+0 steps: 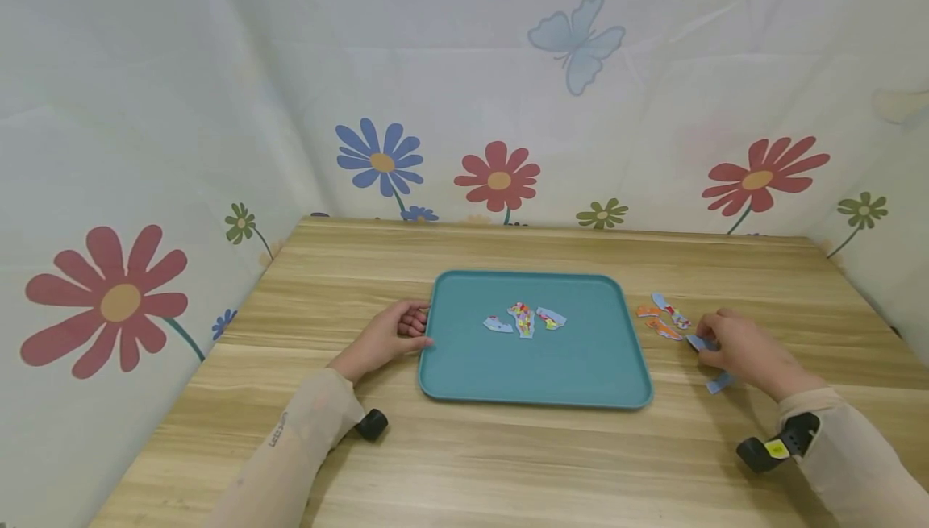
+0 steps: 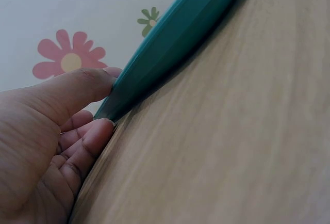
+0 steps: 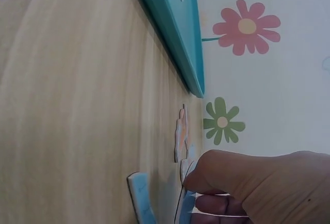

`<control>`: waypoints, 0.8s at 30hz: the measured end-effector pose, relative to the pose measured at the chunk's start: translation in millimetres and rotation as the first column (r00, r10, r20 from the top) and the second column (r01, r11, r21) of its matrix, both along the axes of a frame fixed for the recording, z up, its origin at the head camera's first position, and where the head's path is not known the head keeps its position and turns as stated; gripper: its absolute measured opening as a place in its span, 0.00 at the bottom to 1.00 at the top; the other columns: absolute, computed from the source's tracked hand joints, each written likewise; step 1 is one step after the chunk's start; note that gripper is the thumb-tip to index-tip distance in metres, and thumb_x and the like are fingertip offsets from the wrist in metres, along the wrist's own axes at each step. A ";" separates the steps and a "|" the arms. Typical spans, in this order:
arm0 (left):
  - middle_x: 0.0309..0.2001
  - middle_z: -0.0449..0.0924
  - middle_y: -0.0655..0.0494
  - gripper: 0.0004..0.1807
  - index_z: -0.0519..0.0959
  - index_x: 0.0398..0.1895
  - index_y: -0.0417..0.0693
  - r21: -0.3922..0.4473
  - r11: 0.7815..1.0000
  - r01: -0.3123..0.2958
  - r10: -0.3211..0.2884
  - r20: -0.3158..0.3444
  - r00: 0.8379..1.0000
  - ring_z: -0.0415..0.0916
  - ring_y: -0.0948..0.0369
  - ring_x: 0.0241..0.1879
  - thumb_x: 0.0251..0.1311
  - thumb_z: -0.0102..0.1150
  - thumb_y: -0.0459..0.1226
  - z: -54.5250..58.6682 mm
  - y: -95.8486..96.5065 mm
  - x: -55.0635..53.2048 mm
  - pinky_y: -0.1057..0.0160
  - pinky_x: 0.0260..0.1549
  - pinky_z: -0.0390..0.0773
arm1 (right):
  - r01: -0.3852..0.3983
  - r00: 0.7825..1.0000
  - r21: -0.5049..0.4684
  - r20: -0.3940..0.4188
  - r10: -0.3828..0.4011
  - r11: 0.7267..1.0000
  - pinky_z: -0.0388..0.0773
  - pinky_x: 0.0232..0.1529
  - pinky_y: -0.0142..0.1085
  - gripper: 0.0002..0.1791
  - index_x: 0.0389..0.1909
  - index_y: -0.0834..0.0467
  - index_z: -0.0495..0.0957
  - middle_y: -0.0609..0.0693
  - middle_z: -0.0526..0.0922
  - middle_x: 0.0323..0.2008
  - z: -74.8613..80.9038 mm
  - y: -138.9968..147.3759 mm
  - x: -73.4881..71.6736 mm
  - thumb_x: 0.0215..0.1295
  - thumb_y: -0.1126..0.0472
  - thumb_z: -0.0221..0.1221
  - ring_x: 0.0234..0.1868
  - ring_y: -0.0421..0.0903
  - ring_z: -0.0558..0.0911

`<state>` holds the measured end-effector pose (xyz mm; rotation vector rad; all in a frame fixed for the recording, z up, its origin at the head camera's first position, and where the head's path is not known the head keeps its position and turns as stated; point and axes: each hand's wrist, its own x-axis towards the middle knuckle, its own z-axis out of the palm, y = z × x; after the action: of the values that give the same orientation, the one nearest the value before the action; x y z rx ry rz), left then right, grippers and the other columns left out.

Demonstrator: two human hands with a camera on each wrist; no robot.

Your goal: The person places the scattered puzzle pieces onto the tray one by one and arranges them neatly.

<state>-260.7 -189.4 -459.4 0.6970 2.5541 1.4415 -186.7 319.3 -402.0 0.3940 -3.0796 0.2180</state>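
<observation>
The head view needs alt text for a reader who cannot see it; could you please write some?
A person's right hand pinches a pale-blue cut-out piece beside more loose pieces on a wooden table, while the left hand holds the left edge of a teal tray bearing three colourful pieces. Behind is a flower-printed backdrop.

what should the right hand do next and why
Probably have the right hand carry the light-blue piece it pinches left onto the tray: three pieces already lie there, this one is outside it, and the left hand holds the tray's left rim.
</observation>
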 end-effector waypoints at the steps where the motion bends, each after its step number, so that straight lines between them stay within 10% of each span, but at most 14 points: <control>1: 0.48 0.75 0.42 0.35 0.66 0.65 0.34 0.001 1.000 -0.001 0.001 0.002 1.000 0.74 0.56 0.44 0.55 0.68 0.34 0.1 0.1 0.1 0.69 0.44 0.78 | -0.001 1.000 -0.004 -0.003 0.001 1.000 0.75 0.29 0.40 0.12 0.32 0.66 0.77 0.55 0.75 0.29 1.0 -0.1 0.1 0.49 0.64 0.67 0.28 0.46 0.75; 24: 0.49 0.75 0.42 0.35 0.66 0.65 0.34 0.012 1.000 0.006 -0.006 0.018 1.000 0.74 0.57 0.44 0.55 0.68 0.35 0.0 -0.3 -0.5 0.70 0.44 0.78 | -0.041 0.996 -0.028 -0.079 0.038 0.999 0.79 0.31 0.43 0.12 0.35 0.66 0.78 0.57 0.76 0.33 33.1 -17.1 1.1 0.51 0.65 0.66 0.32 0.50 0.79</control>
<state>-261.2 -189.8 -459.4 0.6893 2.5296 1.4551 -185.6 302.2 -368.8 0.4510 -2.9901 0.2429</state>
